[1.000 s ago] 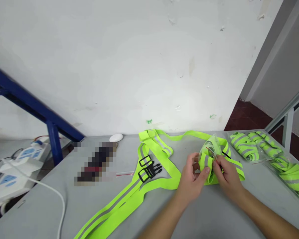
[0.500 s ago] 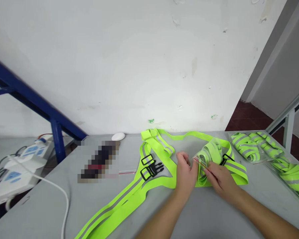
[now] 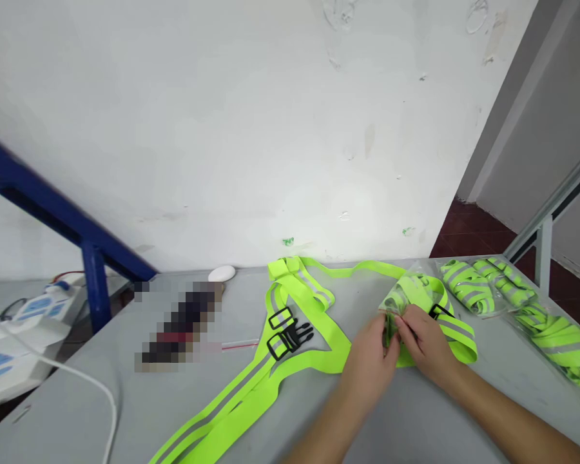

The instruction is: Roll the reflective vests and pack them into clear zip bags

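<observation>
Pinches the near end of a clear bag between the fingers of the left hand and the right hand, close together. Holds it near the back right of the grey table, with a rolled neon strap inside. Has a loose neon harness spread beside and beneath the hands, reaching almost to the wall at the back and running off the lower picture edge.

Offers open room on the bare tabletop left of the harness, and more in front of the right hand, toward the near side. Leaves only a narrow gap between the harness and the bagged straps along the right edge. Shows a black buckle to the left, prongs pointing right, and a white oval object at the back edge. Shows a red-lined clear strip just left of the harness.

Hides the bag's opening and several fingertips among folds and plastic; impossible to tell how firmly gripped. Covers part of a second black buckle behind the right hand. Obscures one dark object with coarse blocks. Cuts off the white power strips at the left.
</observation>
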Demonstrator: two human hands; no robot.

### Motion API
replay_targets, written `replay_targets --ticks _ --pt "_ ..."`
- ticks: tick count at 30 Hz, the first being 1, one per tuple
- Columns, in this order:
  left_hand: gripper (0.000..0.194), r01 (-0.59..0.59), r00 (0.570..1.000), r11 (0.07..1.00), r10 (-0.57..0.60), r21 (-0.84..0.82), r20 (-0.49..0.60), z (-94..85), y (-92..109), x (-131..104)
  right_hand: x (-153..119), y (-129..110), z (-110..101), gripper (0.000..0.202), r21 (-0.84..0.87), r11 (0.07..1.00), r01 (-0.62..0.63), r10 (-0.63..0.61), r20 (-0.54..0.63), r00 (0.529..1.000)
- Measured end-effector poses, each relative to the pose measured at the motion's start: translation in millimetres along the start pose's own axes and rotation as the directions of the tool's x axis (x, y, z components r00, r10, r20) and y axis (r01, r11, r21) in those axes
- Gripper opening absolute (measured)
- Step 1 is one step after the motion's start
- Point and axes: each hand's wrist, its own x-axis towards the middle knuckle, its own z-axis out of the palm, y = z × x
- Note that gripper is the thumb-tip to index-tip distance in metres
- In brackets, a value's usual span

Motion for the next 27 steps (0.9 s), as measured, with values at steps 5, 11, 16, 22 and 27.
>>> replay_targets --ticks 5,11,16,22,27 --pt "0.01 0.131 0.989 0.991 -0.128 -0.038 0.078 1.0 -11.7 4.5 3.3 -0.5 3.8 0.035 -0.263 0.934 0.244 -0.23 0.081 0.97" --pt "0.028 0.395 0.912 0.798 -0.4 -0.454 0.09 4.0 -17.1 11.6 7.3 -12.7 10.0 0.027 -0.478 0.779 0.406 -0.328 0.242 0.913" --pt "0.033 0.388 0.838 0.567 -0.544 -0.727 0.024 3.3 -8.2 14.2 1.4 -25.3 17.3 0.019 -0.567 0.755 0.33 -0.235 0.237 0.943" --pt "0.041 0.419 0.776 0.287 -0.605 -0.861 0.176 -6.1 -1.9 22.7 1.1 -9.1 26.2 0.017 -0.472 0.873 0.127 -0.062 0.152 0.986" --pt "0.027 0.366 0.813 0.325 -0.568 -0.872 0.13 -4.7 -2.8 20.8 7.5 3.9 12.9 0.016 -0.501 0.864 -0.055 0.141 0.135 0.981"
